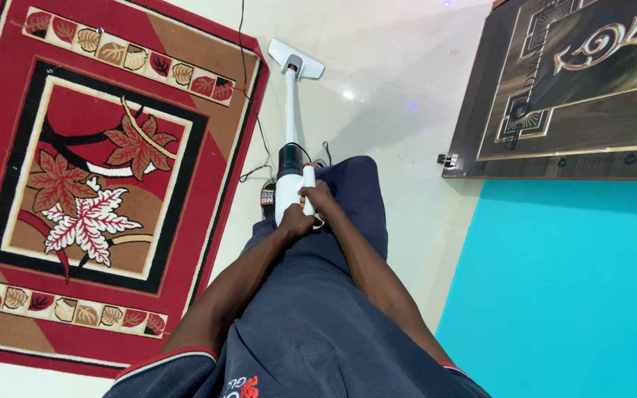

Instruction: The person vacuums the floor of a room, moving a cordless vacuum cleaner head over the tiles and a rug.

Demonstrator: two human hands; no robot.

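Closest to me, my left hand [294,221] and right hand [317,197] are both wrapped around the handle of the white stick vacuum [289,177], gripping it in front of my dark blue clothing. Its tube runs out over the pale tiled floor [377,96] to the floor head [296,59], beside the red leaf-patterned rug [90,177]. A black cord [248,88] trails along the rug's edge.

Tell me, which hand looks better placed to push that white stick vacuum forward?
Probably the right hand: it grips the handle of the stick vacuum at the top, in line with the tube. The left hand holds the body lower down, steadying it.
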